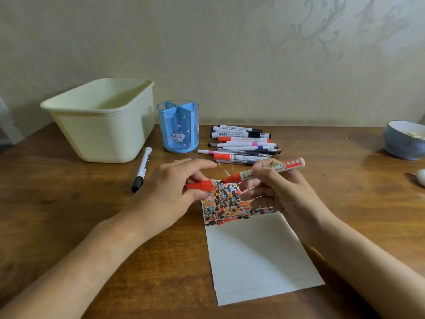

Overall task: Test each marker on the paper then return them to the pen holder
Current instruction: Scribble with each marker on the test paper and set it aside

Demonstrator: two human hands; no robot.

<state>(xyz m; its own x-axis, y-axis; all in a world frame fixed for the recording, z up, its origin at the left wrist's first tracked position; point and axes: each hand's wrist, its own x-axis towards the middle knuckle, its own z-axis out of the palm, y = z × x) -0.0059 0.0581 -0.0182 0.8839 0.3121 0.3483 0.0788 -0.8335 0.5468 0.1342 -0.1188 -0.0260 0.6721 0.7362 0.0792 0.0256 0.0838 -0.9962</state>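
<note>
fingers (261,171) round uncapped red marker (273,168)

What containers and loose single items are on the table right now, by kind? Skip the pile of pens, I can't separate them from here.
Cream plastic bin: 1
Blue pen holder: 1
Grey-blue bowl: 1
Sheet of paper: 1
Red marker, uncapped, in the right hand: 1
Red cap, in the left hand: 1
Black-capped marker lying apart: 1
Total: 7
</note>
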